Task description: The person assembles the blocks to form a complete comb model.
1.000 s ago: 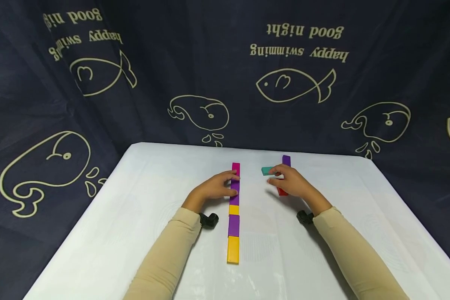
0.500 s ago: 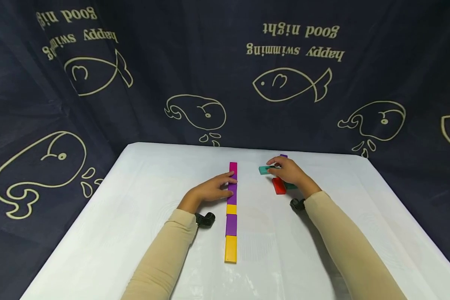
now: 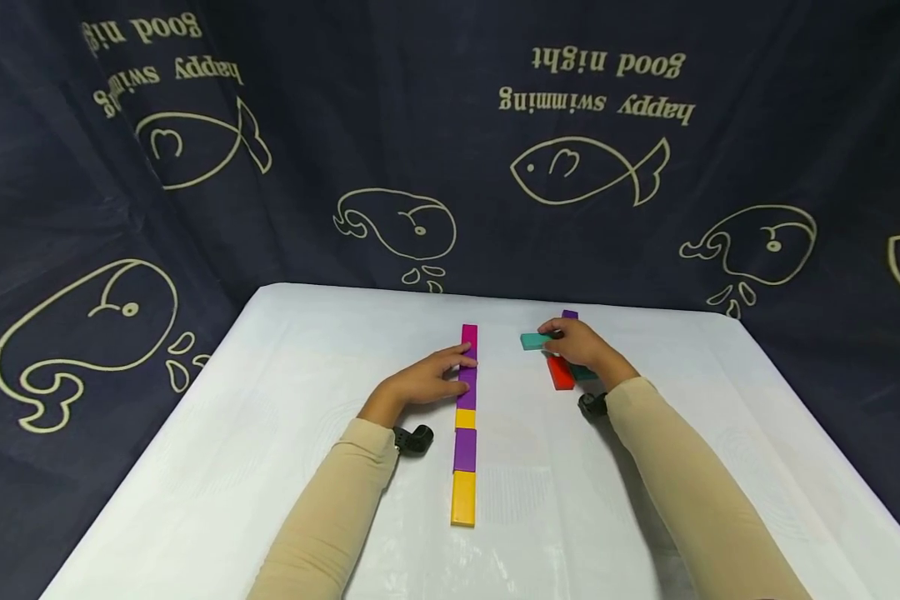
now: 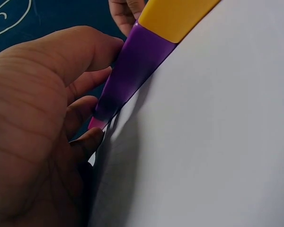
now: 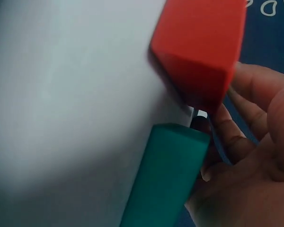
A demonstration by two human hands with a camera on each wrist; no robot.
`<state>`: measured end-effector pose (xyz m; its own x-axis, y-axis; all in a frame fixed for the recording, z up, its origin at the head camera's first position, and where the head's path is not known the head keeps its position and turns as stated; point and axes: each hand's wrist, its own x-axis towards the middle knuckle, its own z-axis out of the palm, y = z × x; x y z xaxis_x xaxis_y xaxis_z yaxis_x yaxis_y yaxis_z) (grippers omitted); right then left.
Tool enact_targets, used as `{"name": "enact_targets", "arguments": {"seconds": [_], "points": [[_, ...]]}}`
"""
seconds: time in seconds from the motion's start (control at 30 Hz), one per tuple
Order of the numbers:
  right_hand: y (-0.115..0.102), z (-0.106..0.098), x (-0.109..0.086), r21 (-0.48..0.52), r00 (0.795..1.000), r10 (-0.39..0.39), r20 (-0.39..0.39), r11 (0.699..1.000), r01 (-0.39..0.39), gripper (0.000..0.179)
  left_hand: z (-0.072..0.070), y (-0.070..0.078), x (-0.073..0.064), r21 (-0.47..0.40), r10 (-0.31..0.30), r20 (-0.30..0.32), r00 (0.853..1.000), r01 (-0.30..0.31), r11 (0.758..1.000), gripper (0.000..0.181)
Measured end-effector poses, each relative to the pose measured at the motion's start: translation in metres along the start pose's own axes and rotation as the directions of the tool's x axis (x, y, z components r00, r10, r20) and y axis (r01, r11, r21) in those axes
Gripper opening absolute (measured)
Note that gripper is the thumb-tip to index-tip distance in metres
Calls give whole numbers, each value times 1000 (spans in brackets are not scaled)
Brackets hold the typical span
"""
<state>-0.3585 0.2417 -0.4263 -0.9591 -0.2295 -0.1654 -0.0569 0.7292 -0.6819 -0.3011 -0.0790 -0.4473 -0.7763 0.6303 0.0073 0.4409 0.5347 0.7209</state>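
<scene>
A straight row of blocks runs away from me in the head view: a magenta block [image 3: 469, 332] at the far end, then purple, a small yellow block [image 3: 466, 419], another purple block [image 3: 465, 450], and a yellow block [image 3: 462, 500] nearest. My left hand [image 3: 423, 379] lies against the row's far half, its relaxed fingers and thumb touching the far purple block [image 4: 132, 61]. To the right, my right hand [image 3: 579, 343] pinches a teal block [image 3: 534, 342] between thumb and fingers. In the right wrist view, that block is hidden.
Close under the right hand lie a red block [image 3: 560, 373] and a dark green block [image 5: 165, 175]. A purple block [image 3: 570, 314] lies just beyond it. The white table [image 3: 330, 333] meets a dark printed curtain [image 3: 390, 125] at the back.
My right hand has moved slightly away from me, and its fingers have closed on the teal block. The red and dark green blocks are now more exposed. My left hand stays almost still.
</scene>
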Motion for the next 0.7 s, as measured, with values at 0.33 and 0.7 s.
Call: {"name": "enact_targets", "arguments": {"seconds": [0.33, 0.7], "points": [[-2, 3, -2, -26, 999, 11, -33, 1000, -12, 31, 0, 0, 1, 5, -4, 2, 1000, 4, 1000, 45], [-18, 6, -2, 49, 999, 7, -47, 999, -5, 33, -1, 1, 2, 11, 1, 4, 1000, -1, 1000, 45]]}}
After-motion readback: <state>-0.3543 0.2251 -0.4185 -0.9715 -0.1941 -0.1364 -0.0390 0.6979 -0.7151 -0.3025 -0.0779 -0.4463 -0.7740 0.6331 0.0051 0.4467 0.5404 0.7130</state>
